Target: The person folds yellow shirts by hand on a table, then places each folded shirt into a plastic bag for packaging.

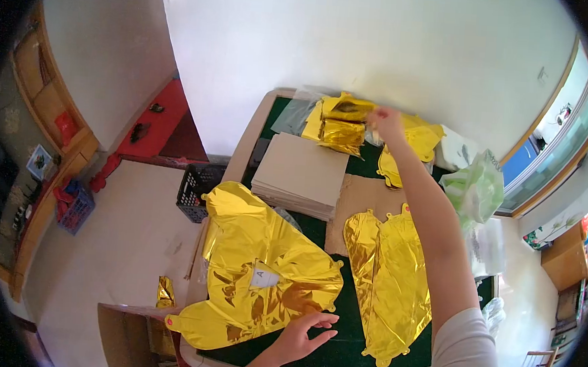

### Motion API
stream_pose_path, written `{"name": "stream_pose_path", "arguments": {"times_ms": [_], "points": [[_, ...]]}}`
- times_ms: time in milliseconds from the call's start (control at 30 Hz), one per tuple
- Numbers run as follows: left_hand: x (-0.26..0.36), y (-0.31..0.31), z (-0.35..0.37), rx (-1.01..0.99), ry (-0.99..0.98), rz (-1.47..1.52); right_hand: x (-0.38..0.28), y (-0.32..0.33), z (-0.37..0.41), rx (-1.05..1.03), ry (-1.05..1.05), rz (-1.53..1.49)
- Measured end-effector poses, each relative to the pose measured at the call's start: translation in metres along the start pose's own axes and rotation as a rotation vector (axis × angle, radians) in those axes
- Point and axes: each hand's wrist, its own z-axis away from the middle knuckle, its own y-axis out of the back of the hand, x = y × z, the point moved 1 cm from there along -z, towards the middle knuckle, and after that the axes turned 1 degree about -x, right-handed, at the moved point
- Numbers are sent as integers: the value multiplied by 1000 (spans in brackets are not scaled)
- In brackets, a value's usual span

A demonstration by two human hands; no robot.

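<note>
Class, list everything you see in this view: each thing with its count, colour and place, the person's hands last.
large foil balloon: one, gold, near left of table.
long foil balloon: one, gold, near right of table.
folded foil pile: one, gold, far end.
cardboard stack: one, brown, middle of table.
table: one, dark green top.
plastic bag: one, pale green, right edge.
crate: one, black, floor at left.
left hand: one, fingers touching large foil balloon.
right hand: one, at folded foil pile.

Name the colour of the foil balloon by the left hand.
The foil balloon is shiny gold; head view.
</note>
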Motion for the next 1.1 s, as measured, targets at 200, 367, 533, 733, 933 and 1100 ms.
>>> {"name": "stream_pose_path", "arguments": {"times_ms": [200, 367, 533, 733, 933, 1100], "points": [[-3, -1, -1, 0, 13, 41, -61, 28, -18, 417, 318, 224], [-6, -3, -2, -7, 17, 13, -100, 50, -6, 194, 243, 259], [-10, -5, -4, 5, 7, -12, -109, 63, -10, 446, 551, 100], [-11, -4, -7, 10, 15, -62, -141, 111, 10, 567, 514, 339], [-27, -2, -12, 99, -75, -88, -148, 183, 56, 564, 492, 330], [-49, -1, -19, 135, -87, -123, -134, 213, 145, 468, 629, 376]]}}
